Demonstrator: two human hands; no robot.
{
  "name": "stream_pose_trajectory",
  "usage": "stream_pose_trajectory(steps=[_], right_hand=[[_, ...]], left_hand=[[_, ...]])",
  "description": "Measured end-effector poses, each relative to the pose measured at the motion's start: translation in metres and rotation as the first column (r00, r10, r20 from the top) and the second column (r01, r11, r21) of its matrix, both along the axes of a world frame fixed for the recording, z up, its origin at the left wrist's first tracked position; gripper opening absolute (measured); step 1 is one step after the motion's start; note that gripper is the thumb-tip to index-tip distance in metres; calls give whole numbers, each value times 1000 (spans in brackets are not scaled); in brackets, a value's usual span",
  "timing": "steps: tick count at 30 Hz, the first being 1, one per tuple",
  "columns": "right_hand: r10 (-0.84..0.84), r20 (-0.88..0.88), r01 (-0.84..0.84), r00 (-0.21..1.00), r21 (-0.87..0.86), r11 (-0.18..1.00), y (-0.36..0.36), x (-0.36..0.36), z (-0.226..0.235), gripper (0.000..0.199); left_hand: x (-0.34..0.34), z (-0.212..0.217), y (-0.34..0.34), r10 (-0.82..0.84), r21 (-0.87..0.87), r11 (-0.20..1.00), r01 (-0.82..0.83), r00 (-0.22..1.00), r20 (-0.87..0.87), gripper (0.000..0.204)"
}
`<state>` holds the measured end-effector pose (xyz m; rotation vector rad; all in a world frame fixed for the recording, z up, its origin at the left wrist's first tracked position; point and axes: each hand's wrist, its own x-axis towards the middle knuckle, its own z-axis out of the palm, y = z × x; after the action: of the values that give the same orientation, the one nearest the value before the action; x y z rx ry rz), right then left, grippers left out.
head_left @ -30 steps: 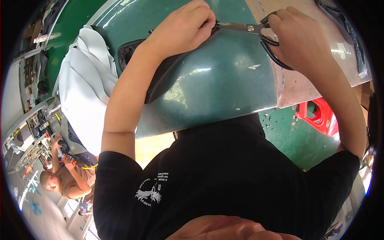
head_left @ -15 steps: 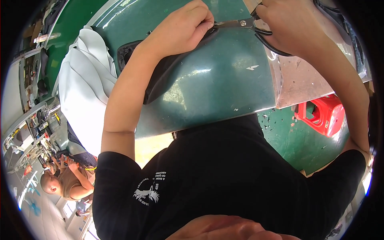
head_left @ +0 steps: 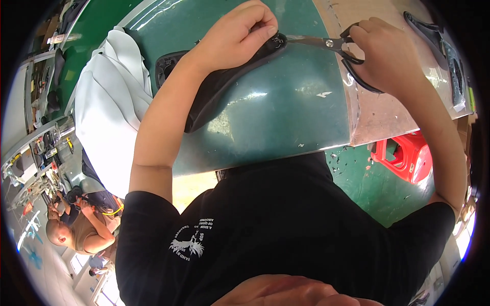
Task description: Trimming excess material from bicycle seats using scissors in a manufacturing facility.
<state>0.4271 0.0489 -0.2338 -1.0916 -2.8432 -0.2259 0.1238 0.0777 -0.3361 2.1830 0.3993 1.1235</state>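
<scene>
My left hand (head_left: pixel 240 38) pinches the end of a long black padded piece (head_left: pixel 217 97) that lies on the green table, its fingers closed near the tip. Loose pale threads show on the piece's rounded end beside my thumb. In my right hand (head_left: pixel 385 58) is a pair of scissors (head_left: pixel 329 44) with black handles, fingers through the loops. The blades point left, and their tips reach the rounded end of the black piece. My left forearm hides part of the piece.
White sheets of material (head_left: pixel 109 97) hang over the table's left edge. Brown board (head_left: pixel 375 109) covers the right side, with another black piece (head_left: pixel 426 33) at far right. Below stands a red stool (head_left: pixel 411 158). Another person (head_left: pixel 84 229) works at lower left.
My right hand has moved down with the scissors, drawing their pivot slightly right. The rounded end of the black piece, hidden before, now shows beside my left fingers.
</scene>
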Motion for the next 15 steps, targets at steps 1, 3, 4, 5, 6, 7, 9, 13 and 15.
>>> stream_pose_trajectory(steps=[1,3,4,5,6,7,9,13,15], right_hand=[[-29,21,29,999,-10,1000,-2,-3,-1,25],[-55,39,56,998,-19,998,-2,-7,-6,25],[-50,40,51,998,-21,998,-1,-4,-11,25],[-33,32,34,999,-18,999,1,-5,-14,25],[-33,31,33,999,-17,999,1,-6,-16,25],[-31,38,32,999,-34,999,4,-10,-16,25],[-22,50,24,999,-51,998,6,-16,-16,25],[-17,23,19,1000,-71,997,8,-19,-19,24],[-27,40,30,999,-70,997,9,-16,-21,24]], left_hand=[[0,4,0,0,43,999,1,1000,-21,7],[-3,12,-5,3,85,996,1,999,-45,7],[3,27,-14,64,-74,994,-77,984,-166,7],[4,38,-20,115,-211,960,-183,947,-301,8],[4,37,-19,115,-211,960,-184,947,-301,8],[1,37,-19,131,-295,936,-192,968,-213,9],[-4,36,-20,161,-378,905,-195,980,-118,10],[-7,30,-18,112,-522,847,-105,994,-18,11],[-11,17,-10,96,-659,751,-53,995,29,9]])
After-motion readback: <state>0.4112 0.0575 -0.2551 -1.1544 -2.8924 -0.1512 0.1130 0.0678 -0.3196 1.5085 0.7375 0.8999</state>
